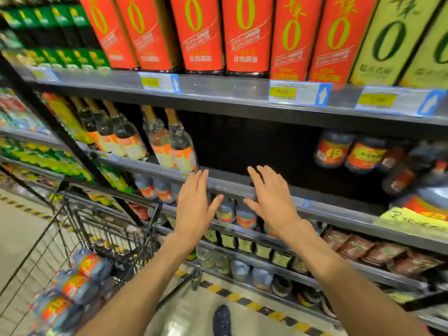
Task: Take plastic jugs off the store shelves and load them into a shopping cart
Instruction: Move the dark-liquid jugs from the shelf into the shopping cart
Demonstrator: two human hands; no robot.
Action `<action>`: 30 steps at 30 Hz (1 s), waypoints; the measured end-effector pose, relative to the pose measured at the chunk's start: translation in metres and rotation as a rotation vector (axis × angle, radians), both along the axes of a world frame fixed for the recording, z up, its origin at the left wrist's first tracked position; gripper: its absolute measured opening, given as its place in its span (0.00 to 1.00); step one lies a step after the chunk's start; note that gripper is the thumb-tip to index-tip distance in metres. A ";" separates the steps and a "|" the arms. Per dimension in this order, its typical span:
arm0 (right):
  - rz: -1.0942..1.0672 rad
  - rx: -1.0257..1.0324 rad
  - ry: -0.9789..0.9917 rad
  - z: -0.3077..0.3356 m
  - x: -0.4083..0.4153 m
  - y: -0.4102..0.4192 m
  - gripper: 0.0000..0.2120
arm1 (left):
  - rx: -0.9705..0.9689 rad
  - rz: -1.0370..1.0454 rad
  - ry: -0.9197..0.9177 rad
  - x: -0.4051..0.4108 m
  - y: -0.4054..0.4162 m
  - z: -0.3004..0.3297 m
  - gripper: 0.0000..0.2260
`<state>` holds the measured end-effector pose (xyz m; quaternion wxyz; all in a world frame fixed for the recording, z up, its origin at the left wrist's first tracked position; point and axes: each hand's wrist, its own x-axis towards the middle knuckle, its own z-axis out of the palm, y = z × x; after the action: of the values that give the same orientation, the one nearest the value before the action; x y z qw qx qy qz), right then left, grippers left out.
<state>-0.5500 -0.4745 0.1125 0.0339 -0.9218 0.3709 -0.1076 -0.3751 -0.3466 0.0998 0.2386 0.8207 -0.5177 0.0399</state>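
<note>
a black wire shopping cart (101, 229) at left carries dark plastic jugs with orange labels (80, 277); left grip (194, 204) and right grip (271, 197) reach wide and bare toward the grey metal shelf (339, 209), more jugs (349, 154) at right.

1. A large yellow-green "0" is printed on each red label of the tall bottles (244, 35) on the top shelf; the smaller text beneath is blurred.
2. A large dark green "0" is printed on the pale yellow-green labels (390, 42) at the right of the same shelf.
3. A white upward arrow on blue is shown on each price tag (300, 93) on the shelf edge; the prices cannot be read.
4. Handwriting is seen on a yellow sign (412, 218) at the right, but is illegible.
</note>
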 end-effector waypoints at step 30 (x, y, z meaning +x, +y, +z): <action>1.070 0.023 0.397 -0.149 0.502 0.416 0.51 | 0.174 1.079 0.615 0.270 0.520 -0.201 0.30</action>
<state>-0.0480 -0.0583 -0.0369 0.0233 -0.9834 -0.1470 0.1039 -0.1056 0.1732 -0.1007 0.2552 0.9568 0.0603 -0.1257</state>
